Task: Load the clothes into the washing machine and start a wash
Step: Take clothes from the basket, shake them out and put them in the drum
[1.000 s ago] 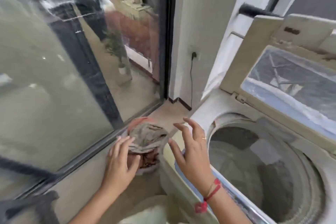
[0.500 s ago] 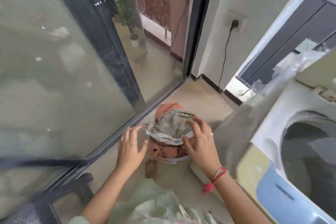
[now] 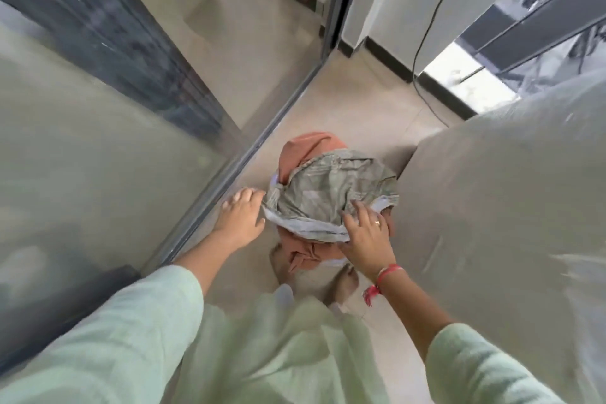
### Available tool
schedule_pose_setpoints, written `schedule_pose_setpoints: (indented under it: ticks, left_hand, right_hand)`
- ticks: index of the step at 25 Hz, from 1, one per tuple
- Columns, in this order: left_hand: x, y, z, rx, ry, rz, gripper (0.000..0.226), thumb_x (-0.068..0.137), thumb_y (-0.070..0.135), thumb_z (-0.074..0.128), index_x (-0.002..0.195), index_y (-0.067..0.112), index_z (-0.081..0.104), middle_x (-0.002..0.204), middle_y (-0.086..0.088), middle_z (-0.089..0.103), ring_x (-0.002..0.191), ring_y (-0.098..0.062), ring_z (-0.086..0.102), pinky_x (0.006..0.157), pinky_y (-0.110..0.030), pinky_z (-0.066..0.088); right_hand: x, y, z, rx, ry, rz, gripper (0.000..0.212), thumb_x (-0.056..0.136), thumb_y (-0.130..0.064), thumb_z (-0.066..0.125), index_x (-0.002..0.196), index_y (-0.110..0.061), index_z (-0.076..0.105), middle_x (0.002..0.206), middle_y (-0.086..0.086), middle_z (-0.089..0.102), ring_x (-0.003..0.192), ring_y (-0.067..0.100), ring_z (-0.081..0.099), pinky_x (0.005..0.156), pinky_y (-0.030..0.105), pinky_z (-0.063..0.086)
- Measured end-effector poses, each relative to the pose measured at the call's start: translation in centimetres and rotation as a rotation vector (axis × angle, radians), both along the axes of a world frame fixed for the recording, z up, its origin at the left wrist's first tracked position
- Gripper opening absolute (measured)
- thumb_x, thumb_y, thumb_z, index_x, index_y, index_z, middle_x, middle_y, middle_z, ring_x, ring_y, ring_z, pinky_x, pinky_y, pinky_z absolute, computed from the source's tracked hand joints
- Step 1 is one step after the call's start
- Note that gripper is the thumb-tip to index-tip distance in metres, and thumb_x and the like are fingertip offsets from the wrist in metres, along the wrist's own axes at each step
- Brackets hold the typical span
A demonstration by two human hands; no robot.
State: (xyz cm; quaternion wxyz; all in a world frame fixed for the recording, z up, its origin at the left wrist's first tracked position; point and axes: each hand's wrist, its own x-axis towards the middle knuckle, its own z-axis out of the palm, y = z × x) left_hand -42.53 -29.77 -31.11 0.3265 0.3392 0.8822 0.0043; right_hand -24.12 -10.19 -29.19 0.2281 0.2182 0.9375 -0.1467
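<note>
Crumpled grey-green printed cloth (image 3: 328, 193), pale white border; plain rust-orange garment (image 3: 310, 147); pale mint-green sleeve (image 3: 157, 305); red thread wristband (image 3: 388, 272); beige floor (image 3: 354, 108).

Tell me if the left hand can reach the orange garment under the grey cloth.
Probably yes. The left hand is at the left edge of the grey cloth; the orange garment sticks out uncovered just below it, with nothing between.
</note>
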Motion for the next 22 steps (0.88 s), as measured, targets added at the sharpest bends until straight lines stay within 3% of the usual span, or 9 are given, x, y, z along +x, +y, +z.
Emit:
schedule_pose_setpoints:
  ticks: [4, 7, 9, 11, 13, 15, 17, 19, 22]
  left_hand:
    - [0.8, 0.7, -5.2, -0.042, -0.060, 0.151, 0.062, 0.086, 0.030, 0.059, 0.140, 0.015, 0.032, 0.138, -0.009, 0.038, 0.132, -0.029, 0.033, 0.105, -0.044, 0.030]
    - [1.8, -0.4, -7.1, -0.083, -0.079, 0.132, 0.063, 0.086, 0.033, 0.060, 0.140, 0.016, 0.032, 0.138, -0.007, 0.038, 0.132, -0.028, 0.033, 0.106, -0.041, 0.029]
    - [2.9, -1.6, -7.7, -0.102, -0.099, 0.113, 0.062, 0.086, 0.032, 0.060, 0.140, 0.016, 0.034, 0.138, -0.007, 0.037, 0.132, -0.027, 0.032, 0.107, -0.040, 0.028]
    - [3.8, -2.3, -7.6, -0.074, -0.114, 0.143, 0.064, 0.085, 0.029, 0.062, 0.140, 0.015, 0.034, 0.138, -0.009, 0.038, 0.133, -0.029, 0.032, 0.107, -0.041, 0.028]
    - [4.5, -2.3, -7.4, -0.002, -0.101, 0.176, 0.064, 0.084, 0.026, 0.062, 0.141, 0.014, 0.035, 0.138, -0.009, 0.040, 0.132, -0.030, 0.033, 0.107, -0.042, 0.029]
    - [4.8, -1.7, -7.3, 0.047, -0.080, 0.166, 0.066, 0.084, 0.024, 0.062, 0.142, 0.014, 0.033, 0.139, -0.009, 0.039, 0.133, -0.029, 0.033, 0.107, -0.042, 0.029]
    - [5.2, -0.5, -7.2, 0.098, -0.064, 0.165, 0.070, 0.083, 0.022, 0.062, 0.144, 0.015, 0.029, 0.142, -0.008, 0.036, 0.133, -0.029, 0.033, 0.106, -0.044, 0.030]
    - [5.4, 0.9, -7.0, 0.145, -0.047, 0.180, 0.073, 0.083, 0.022, 0.061, 0.146, 0.017, 0.024, 0.144, -0.008, 0.033, 0.132, -0.030, 0.034, 0.105, -0.045, 0.032]
    - [5.5, 3.0, -6.9, 0.277, -0.099, 0.264, 0.067, 0.086, 0.023, 0.055, 0.146, 0.017, 0.024, 0.146, -0.010, 0.032, 0.131, -0.032, 0.036, 0.104, -0.046, 0.033]
  right_hand:
    - [-1.6, -0.9, -7.2, -0.011, -0.170, 0.295, 0.079, 0.075, -0.049, 0.067, 0.142, -0.022, 0.035, 0.158, 0.011, 0.011, 0.145, 0.033, 0.013, 0.111, 0.059, 0.011]
    - [-2.3, -1.4, -10.7, -0.046, -0.077, 0.291, 0.045, 0.083, -0.026, 0.060, 0.126, -0.015, 0.052, 0.148, 0.015, 0.035, 0.138, 0.039, 0.028, 0.107, 0.062, 0.021]
    - [-3.4, -0.6, -10.8, -0.198, 0.137, -0.041, 0.028, 0.083, -0.010, 0.052, 0.111, -0.008, 0.057, 0.119, 0.019, 0.058, 0.113, 0.038, 0.054, 0.092, 0.048, 0.043]
    - [-4.8, 1.8, -9.4, -0.402, 0.307, -0.671, 0.023, 0.086, 0.000, 0.046, 0.106, 0.001, 0.056, 0.106, 0.023, 0.063, 0.092, 0.029, 0.058, 0.076, 0.032, 0.042]
    - [-5.4, 5.9, -8.0, -0.442, 0.514, -1.253, 0.028, 0.089, 0.003, 0.041, 0.113, 0.007, 0.056, 0.114, 0.024, 0.061, 0.098, 0.024, 0.055, 0.081, 0.023, 0.039]
    - [-5.0, 9.7, -7.0, -0.315, 0.640, -1.450, 0.036, 0.088, -0.004, 0.043, 0.121, 0.001, 0.054, 0.119, 0.018, 0.060, 0.108, 0.026, 0.057, 0.087, 0.021, 0.041]
    - [-4.6, 11.4, -6.0, -0.241, 0.605, -1.251, 0.052, 0.084, -0.003, 0.040, 0.135, -0.013, 0.042, 0.130, 0.011, 0.053, 0.112, 0.024, 0.055, 0.082, 0.020, 0.040]
    - [-4.5, 11.3, -5.6, -0.095, 0.468, -0.866, 0.076, 0.082, 0.008, 0.038, 0.147, -0.029, 0.022, 0.147, 0.007, 0.033, 0.106, 0.024, 0.054, 0.080, 0.032, 0.045]
    - [-4.5, 10.6, -6.7, 0.178, 0.249, -0.362, 0.065, 0.083, 0.007, 0.043, 0.141, -0.023, 0.036, 0.148, 0.014, 0.028, 0.101, 0.038, 0.054, 0.079, 0.044, 0.049]
